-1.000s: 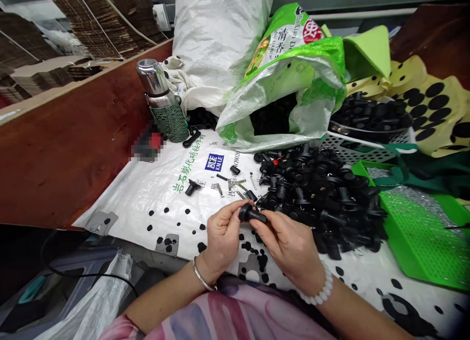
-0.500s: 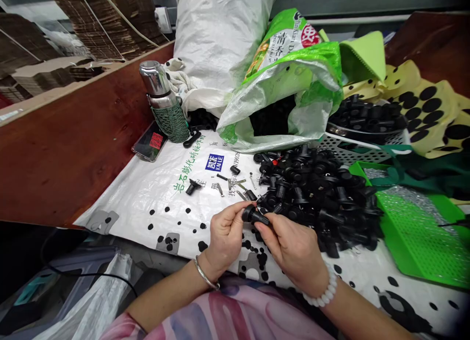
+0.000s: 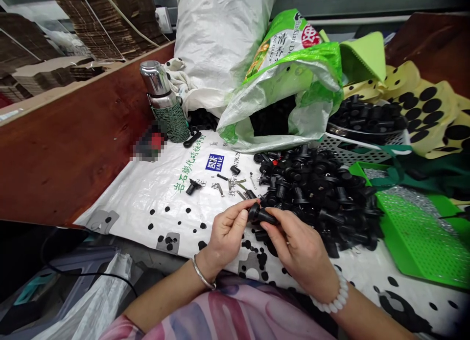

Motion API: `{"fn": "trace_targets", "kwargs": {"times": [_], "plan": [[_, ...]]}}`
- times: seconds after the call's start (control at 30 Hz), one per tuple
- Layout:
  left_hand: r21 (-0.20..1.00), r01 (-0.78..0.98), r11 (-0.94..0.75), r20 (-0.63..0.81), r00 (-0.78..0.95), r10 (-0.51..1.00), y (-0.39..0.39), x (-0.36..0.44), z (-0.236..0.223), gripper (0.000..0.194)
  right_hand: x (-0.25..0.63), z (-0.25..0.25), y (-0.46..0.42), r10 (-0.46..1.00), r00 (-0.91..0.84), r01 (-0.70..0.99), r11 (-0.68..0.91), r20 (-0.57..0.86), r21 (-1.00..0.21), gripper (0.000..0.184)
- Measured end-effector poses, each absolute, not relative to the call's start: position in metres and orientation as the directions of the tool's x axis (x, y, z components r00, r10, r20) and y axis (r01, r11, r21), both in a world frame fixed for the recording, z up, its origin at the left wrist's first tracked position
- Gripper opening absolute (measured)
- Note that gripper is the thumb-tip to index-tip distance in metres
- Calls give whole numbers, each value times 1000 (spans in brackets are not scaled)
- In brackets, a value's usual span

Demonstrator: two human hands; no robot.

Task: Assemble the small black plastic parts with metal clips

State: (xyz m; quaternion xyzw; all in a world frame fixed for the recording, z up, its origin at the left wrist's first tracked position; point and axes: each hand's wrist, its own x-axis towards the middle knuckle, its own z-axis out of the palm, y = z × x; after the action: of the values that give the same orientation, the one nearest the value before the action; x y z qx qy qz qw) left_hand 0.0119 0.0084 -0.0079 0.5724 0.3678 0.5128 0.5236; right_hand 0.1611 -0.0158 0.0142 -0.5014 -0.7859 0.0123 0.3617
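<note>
A black plastic fitting (image 3: 261, 215) is held nearly level, its long axis running sideways: the wide round head faces the left hand (image 3: 226, 234), and the narrower stem points right and slightly down toward the right hand (image 3: 301, 247). Both hands are close together and clamped on it. It sits above the front part of a white woven plastic sheet (image 3: 121, 203), just beside a heap of matching black parts (image 3: 323, 203).
</note>
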Motion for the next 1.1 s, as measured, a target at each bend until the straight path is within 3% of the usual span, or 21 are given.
{"fn": "trace_targets", "kwargs": {"times": [0.27,0.37,0.47,0.53,0.73,0.9,1.1], "plan": [[878,108,-466,436,216,874,6,14,-16,35,160,11,-15,774,-246,787,511,584,-346,21],[852,148,-502,470,205,859,6,16,-16,36,158,8,-15,843,-168,727,456,511,-514,18],[844,165,-511,481,191,856,6,16,-14,36,155,8,-15,960,-56,544,260,275,-798,19],[841,164,-515,489,175,854,5,16,-14,35,152,11,-13,992,-34,385,123,119,-915,22],[832,130,-539,519,161,839,7,12,-12,37,154,24,-4,991,-125,181,-17,-40,-983,24],[809,64,-585,554,253,793,11,2,3,37,161,21,-6,985,-170,143,9,-16,-990,26],[860,64,-506,463,319,827,10,-3,22,42,164,14,-14,981,-108,305,189,163,-933,20]]}}
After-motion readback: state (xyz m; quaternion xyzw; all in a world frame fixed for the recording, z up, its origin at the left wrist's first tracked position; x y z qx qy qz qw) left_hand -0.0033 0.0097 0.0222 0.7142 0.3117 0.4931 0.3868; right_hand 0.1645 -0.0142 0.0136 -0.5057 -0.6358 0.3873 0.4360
